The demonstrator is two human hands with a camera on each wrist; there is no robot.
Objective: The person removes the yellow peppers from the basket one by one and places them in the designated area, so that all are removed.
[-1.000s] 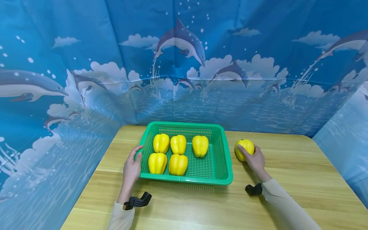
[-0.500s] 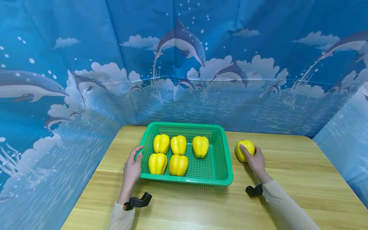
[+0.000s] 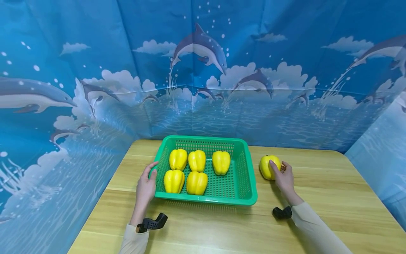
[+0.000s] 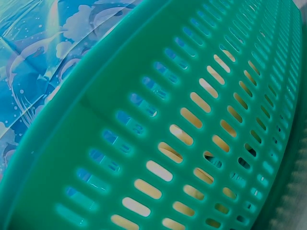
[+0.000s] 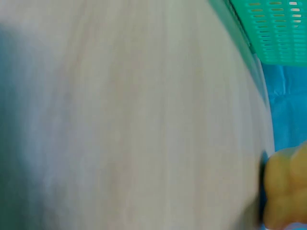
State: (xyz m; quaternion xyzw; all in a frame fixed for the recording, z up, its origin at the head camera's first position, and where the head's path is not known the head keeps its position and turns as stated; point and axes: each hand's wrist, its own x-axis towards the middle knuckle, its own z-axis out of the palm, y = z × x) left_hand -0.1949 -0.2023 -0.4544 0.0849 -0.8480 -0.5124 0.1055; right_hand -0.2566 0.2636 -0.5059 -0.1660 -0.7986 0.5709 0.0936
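My left hand [image 3: 146, 187] holds the left rim of a green plastic basket [image 3: 203, 198] with slotted walls, standing on the wooden table. Inside lie several yellow bell peppers [image 3: 196, 183], grouped at the left and middle. To the right of the basket another yellow bell pepper [image 3: 266, 168] stands upright on the table. My right hand [image 3: 286, 181] is beside it, thumb overlapping its side and fingers spread off to the right with a gap showing. In the left wrist view the slotted basket wall [image 4: 110, 91] fills the frame. A blurred pepper [image 5: 288, 187] shows at the right wrist view's edge.
The light wooden table [image 3: 203, 233] ends at a blue dolphin-print curtain [image 3: 203, 113] behind it and at the sides. A black camera mount is strapped on each wrist, the left one [image 3: 155, 221] in front of the basket.
My right hand has loosened from the pepper and shifted slightly right, its fingers now apart from the side. The pepper stays in place. My left hand and the basket have not moved.
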